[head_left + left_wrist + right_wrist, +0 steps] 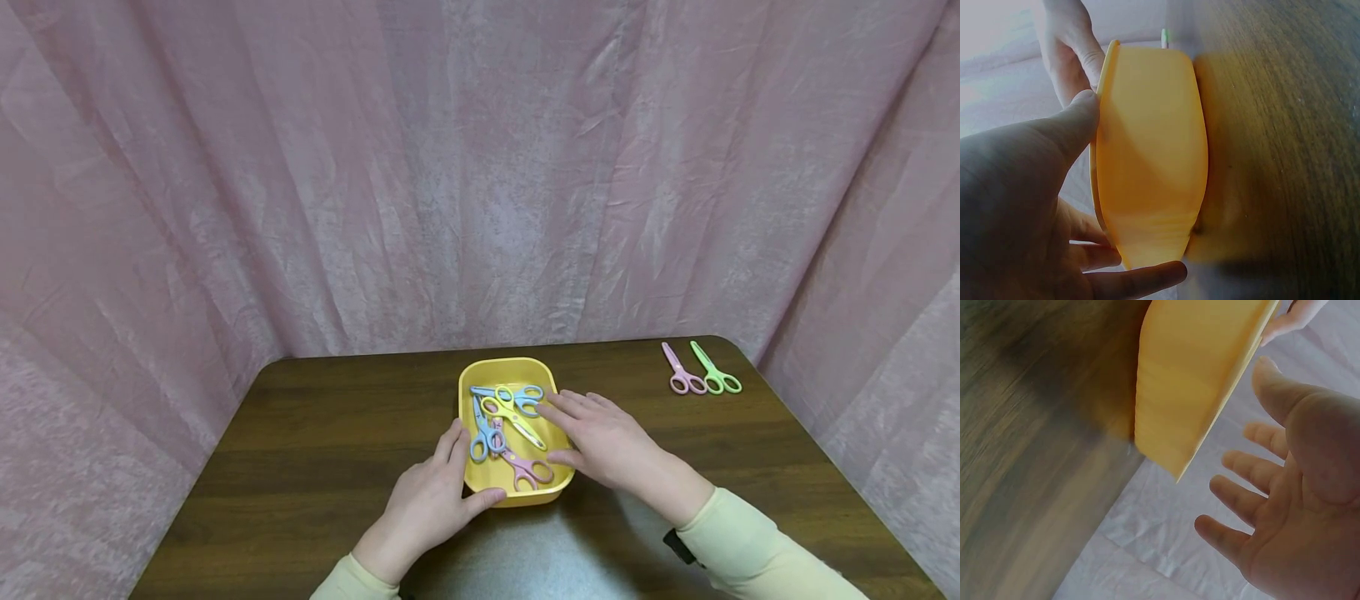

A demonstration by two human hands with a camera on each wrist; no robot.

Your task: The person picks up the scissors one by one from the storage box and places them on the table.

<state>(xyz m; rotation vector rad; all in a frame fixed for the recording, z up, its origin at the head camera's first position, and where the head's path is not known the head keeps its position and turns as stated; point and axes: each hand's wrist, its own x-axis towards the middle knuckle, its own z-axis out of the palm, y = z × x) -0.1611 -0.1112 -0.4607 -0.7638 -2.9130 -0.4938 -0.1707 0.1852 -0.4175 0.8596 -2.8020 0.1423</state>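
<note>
A yellow plastic bin [512, 500] stands on the table with several scissors in it. Among them are yellow scissors [519, 422], blue scissors [480, 447] at the left, more blue scissors [528, 400] towards the back, and pink scissors [534, 473] near the front. My left hand [431, 492] lies against the bin's near left corner, its thumb at the front rim and its extended fingers along the left side. Over the bin's right rim is my right hand [600, 437], fingers spread; the right wrist view shows its palm [1310, 544] holding nothing.
Pink scissors [681, 371] and green scissors [715, 371] lie side by side at the table's back right. A dark wooden table [322, 442] carries everything. Pink curtains [480, 208] hang behind it and at both sides.
</note>
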